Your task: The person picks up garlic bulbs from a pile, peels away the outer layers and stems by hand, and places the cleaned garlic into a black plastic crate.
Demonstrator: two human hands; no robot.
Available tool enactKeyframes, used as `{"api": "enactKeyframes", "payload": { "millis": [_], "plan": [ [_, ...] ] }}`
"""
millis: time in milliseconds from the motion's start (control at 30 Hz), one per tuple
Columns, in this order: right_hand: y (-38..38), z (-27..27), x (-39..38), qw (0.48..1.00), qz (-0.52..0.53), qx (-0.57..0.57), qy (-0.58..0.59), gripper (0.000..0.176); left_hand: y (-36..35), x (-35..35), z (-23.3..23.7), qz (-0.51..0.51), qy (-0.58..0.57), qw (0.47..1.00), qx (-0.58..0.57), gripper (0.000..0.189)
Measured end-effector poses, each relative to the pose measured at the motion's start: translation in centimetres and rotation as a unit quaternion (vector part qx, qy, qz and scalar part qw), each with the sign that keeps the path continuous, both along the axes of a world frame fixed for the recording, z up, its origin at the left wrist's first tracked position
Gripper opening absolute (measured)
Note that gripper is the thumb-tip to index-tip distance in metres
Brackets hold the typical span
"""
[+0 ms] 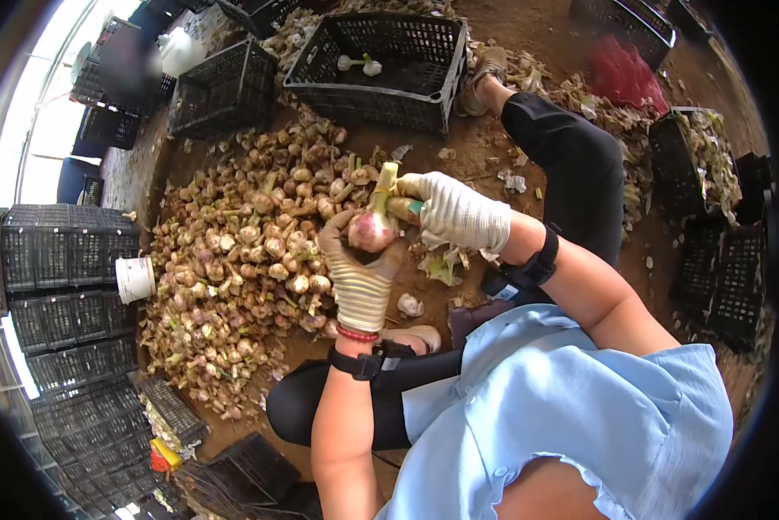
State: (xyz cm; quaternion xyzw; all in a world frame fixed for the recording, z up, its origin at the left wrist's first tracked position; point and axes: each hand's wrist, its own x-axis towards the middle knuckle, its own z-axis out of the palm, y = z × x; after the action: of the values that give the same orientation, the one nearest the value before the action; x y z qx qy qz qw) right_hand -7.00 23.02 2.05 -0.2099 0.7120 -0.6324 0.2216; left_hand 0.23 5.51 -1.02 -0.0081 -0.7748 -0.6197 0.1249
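Garlic bulb [370, 232]: pink-skinned, held up in front of the body, above the dirt floor [485, 156] and just beside the big heap.
Stalk [383, 184]: pale green, rising from the top of the bulb and cut off short.
Left hand [359, 279]: in a striped knit glove, cupping the bulb from below; the fingers [342, 232] are curled up round its left side, closed on it.
Right hand [454, 212]: in the same kind of glove, coming in from the right; its fingers [404, 208] are pressed together about the base of the stalk, touching the bulb's top. A small green bit shows among them; what it is cannot be told.
Wrists: a black strap [368, 362] and a red bead bracelet [357, 334] on the left arm, a black strap [538, 263] on the right.
Heap of garlic [242, 251]: unsorted bulbs with stalks, spread over the floor to the left of the hands.
Black crate [420, 52]: beyond the heap, with two whitish bulbs [360, 63] lying inside.
Second crate [224, 87]: tilted, left of the first.
Loose bulb [409, 305]: on the floor, just below the hands.
White tub [135, 279]: at the heap's left edge, beside stacked crates [60, 260].
Red mesh bag [623, 74]: far right, well apart from the hands.
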Motion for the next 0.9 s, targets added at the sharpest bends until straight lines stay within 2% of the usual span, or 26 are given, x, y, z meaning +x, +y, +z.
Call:
{"api": "enactKeyframes", "payload": {
  "millis": [33,67,100,133,167,200,233,267,300,333,367,400,433,467,500,533,567,600,667,700,733,800,867,900],
  "plan": [
    [0.3,0.0,-0.1,0.998,0.004,0.031,0.053,0.023,-0.2,0.3,0.5,0.002,-0.059,0.992,0.113,0.073],
    [0.4,0.0,0.1,0.998,0.002,0.03,0.055,0.023,-0.5,0.4,0.8,0.005,-0.116,0.967,0.225,0.062],
    [0.4,0.1,0.5,1.0,-0.004,-0.002,0.008,0.024,-0.8,-0.9,1.0,-0.044,-0.16,0.939,0.3,0.055],
    [0.4,0.1,0.7,0.999,-0.009,-0.035,-0.04,0.025,-0.6,-0.7,1.4,-0.042,-0.159,0.94,0.3,0.055],
    [0.5,-0.5,0.7,0.995,0.0,-0.054,-0.086,0.026,-0.4,-0.1,1.8,0.014,-0.243,0.866,0.436,0.057],
    [0.8,-0.1,0.9,0.995,0.003,-0.056,-0.087,0.026,-0.2,0.1,2.7,0.069,-0.318,0.764,0.558,0.059],
    [1.1,0.9,1.0,0.988,0.044,-0.065,-0.132,0.024,-1.3,0.0,2.5,-0.014,-0.361,0.725,0.587,0.061],
    [1.3,1.4,1.1,0.978,0.085,-0.072,-0.177,0.023,-1.3,0.4,2.2,-0.017,-0.394,0.696,0.6,0.061],
    [0.5,-1.1,1.1,0.97,0.086,-0.144,-0.178,0.023,-3.2,-0.4,-3.8,0.04,-0.399,0.724,0.561,0.057],
    [0.4,-1.3,1.2,0.97,0.087,-0.145,-0.176,0.023,-4.9,-1.3,-9.7,0.095,-0.4,0.749,0.519,0.052],
    [0.3,-1.2,1.2,0.958,0.041,-0.158,-0.238,0.022,-4.7,-1.2,-8.6,0.094,-0.398,0.751,0.518,0.052],
    [0.4,-1.3,1.2,0.94,-0.008,-0.17,-0.297,0.022,-4.0,-1.0,-6.1,0.12,-0.313,0.888,0.315,0.038],
    [0.6,-2.0,1.0,0.959,-0.024,-0.146,-0.243,0.023,-3.1,-1.1,-3.0,0.138,-0.207,0.964,0.092,0.024],
    [0.7,-2.7,0.8,0.959,-0.028,-0.148,-0.24,0.023,-1.7,-1.3,0.8,0.203,-0.257,0.935,0.136,0.026],
    [0.8,-2.6,0.7,0.978,-0.027,-0.105,-0.179,0.023,-1.9,-1.3,0.1,0.12,-0.146,0.98,0.055,0.027],
    [0.8,-2.4,0.8,0.991,-0.025,-0.062,-0.118,0.023,-2.0,-1.2,-0.6,0.034,-0.033,0.999,-0.026,0.03],
    [0.9,-2.1,1.6,0.988,-0.024,-0.046,-0.148,0.022,-1.3,-0.9,-1.7,0.044,-0.033,0.998,-0.009,0.032],
    [0.8,-1.3,1.9,0.992,0.004,-0.009,-0.127,0.023,-1.1,-0.9,-0.4,0.02,-0.164,0.984,0.071,0.029],
    [0.4,-1.8,2.5,0.998,0.011,-0.007,-0.058,0.025,-2.2,-1.4,-2.1,0.085,-0.165,0.968,0.166,0.029],
    [1.0,-1.5,2.7,0.989,0.01,-0.029,-0.143,0.027,-2.7,-1.4,-1.3,0.143,-0.232,0.944,0.183,0.03],
    [1.8,-2.1,2.5,0.991,-0.006,-0.022,-0.13,0.027,-3.5,-1.2,-0.3,0.159,-0.257,0.925,0.23,0.03],
    [4.7,-2.4,2.3,0.968,-0.068,-0.056,-0.237,0.026,-5.0,-1.2,0.2,0.171,-0.179,0.903,0.351,0.029],
    [7.0,-5.5,1.6,0.986,-0.046,0.006,-0.16,0.027,-5.1,-0.7,1.3,0.201,-0.194,0.901,0.333,0.03],
    [6.9,-6.4,1.1,0.981,0.009,0.046,-0.189,0.03,-5.1,-0.5,1.2,0.158,-0.166,0.926,0.299,0.03]
  ]
}}
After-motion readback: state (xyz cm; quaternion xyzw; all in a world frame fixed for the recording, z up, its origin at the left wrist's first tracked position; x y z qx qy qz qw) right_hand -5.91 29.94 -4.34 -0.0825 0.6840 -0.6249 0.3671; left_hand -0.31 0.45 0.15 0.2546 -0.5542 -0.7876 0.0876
